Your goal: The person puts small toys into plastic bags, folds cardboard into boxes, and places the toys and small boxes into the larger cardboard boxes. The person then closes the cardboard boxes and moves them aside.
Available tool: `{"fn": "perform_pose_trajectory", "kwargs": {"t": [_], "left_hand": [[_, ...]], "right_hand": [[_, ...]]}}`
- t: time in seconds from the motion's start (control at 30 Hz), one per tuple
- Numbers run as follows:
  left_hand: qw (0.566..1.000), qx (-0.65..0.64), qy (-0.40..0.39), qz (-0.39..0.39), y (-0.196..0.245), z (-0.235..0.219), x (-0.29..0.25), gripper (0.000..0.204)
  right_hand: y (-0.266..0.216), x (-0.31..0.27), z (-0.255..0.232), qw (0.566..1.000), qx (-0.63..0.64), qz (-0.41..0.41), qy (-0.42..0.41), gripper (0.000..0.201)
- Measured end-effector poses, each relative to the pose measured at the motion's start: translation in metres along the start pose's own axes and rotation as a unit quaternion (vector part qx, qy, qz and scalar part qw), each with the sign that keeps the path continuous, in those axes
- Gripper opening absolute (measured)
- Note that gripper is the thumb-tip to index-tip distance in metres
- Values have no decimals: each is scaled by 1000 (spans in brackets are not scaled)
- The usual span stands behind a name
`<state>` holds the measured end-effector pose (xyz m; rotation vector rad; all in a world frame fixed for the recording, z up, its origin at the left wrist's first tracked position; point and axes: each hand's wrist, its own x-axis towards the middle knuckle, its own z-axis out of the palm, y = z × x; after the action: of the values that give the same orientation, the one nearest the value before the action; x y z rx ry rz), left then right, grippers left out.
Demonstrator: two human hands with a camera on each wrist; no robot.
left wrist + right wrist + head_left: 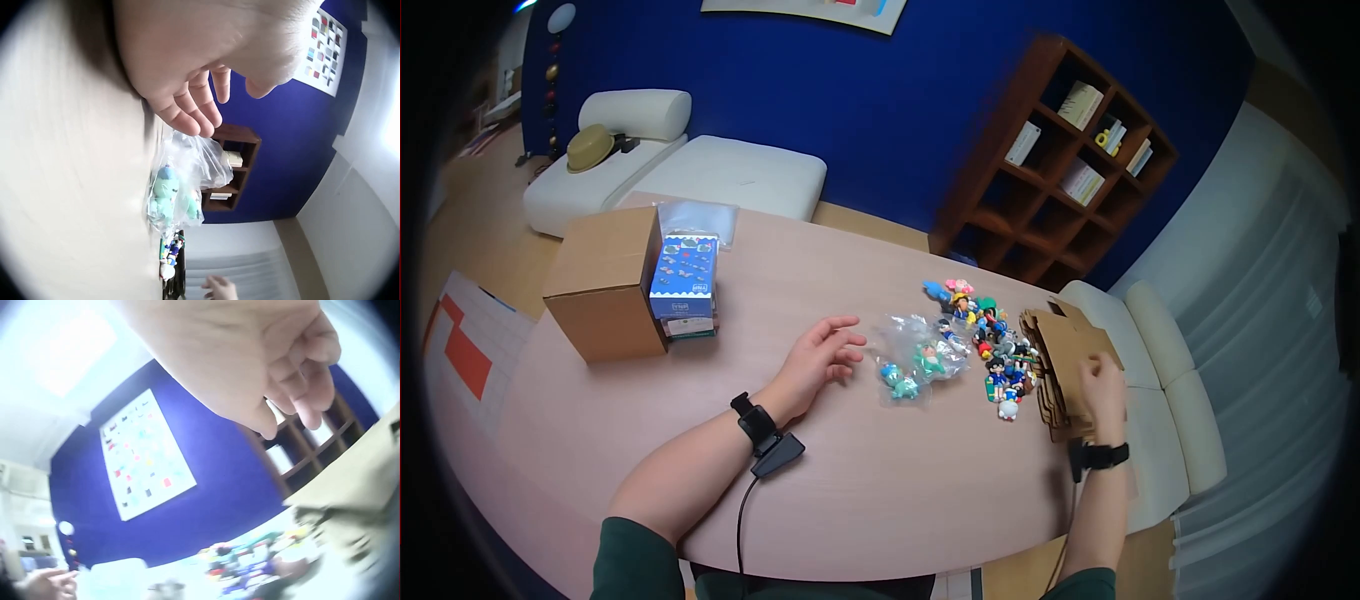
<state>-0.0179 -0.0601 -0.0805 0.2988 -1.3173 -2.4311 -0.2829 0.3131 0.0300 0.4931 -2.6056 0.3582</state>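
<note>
My left hand [815,365] is above the table with its fingers loosely bent and holds nothing. Just beyond its fingertips lie clear plastic bags [206,165] with green toy figures [898,382] inside. My right hand [1103,388] hangs over a stack of flattened cardboard [1068,345] at the table's right side. In the right wrist view, the right hand's fingers [319,390] curl loosely with nothing between them. A pile of small colourful toy figures [998,372] sits between the bags and the cardboard.
On the left of the table [880,500] stands a brown cardboard box [605,290]. A blue printed box [685,280] is beside it, with a clear plastic bag [710,220] behind. White seats and a wooden shelf [1055,160] stand beyond the table.
</note>
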Motion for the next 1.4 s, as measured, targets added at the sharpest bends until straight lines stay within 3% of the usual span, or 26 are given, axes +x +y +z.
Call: {"fn": "perform_pose_trajectory", "kwargs": {"t": [0.03,0.07,0.1,0.13,0.2,0.23,0.27,0.3,0.33,0.37,0.43,0.5,0.53,0.6,0.67,0.73,0.87,1.4], "left_hand": [[996,89,9,3,7,5,0,39],[996,93,13,5,21,12,-3,39],[952,286,39,97,42,19,-9,35],[863,468,62,181,64,26,-18,32],[771,506,148,356,107,41,-42,29],[766,516,148,352,117,41,-54,29],[805,452,167,345,126,34,-67,34],[839,385,186,336,133,25,-77,39],[835,394,188,336,129,13,-87,39],[851,382,213,290,113,-3,-100,41],[860,376,241,245,85,-29,-124,44],[800,517,271,138,64,-50,-144,55],[796,524,274,128,60,-58,-146,55],[836,479,262,53,54,-73,-149,59],[829,488,267,54,50,-83,-140,61],[822,485,279,108,46,-92,-127,59],[792,527,296,89,39,-88,-115,54],[820,482,293,98,35,-108,-91,50]], "right_hand": [[-38,-12,-8,996,85,-33,-26,30],[-71,-24,-10,982,169,-65,-54,29],[-95,-33,-7,961,240,-84,-110,29],[-117,-44,-1,931,310,-102,-166,28],[-157,-70,15,876,380,-172,-241,22],[-177,-85,22,829,435,-170,-307,23],[-194,-100,28,775,485,-167,-369,24],[-207,-113,34,700,520,-166,-461,25],[-217,-123,40,615,545,-166,-545,26],[-226,-132,46,608,552,-170,-545,26],[-237,-144,56,440,529,-111,-718,31],[-240,-142,67,408,540,-134,-724,33],[-239,-143,73,382,545,-153,-731,34],[-231,-143,86,339,582,-129,-728,37],[-225,-145,94,268,678,-6,-684,38],[-222,-146,97,253,701,10,-667,39],[-220,-148,96,257,715,0,-651,36],[-222,-150,95,285,696,-26,-659,32]]}}
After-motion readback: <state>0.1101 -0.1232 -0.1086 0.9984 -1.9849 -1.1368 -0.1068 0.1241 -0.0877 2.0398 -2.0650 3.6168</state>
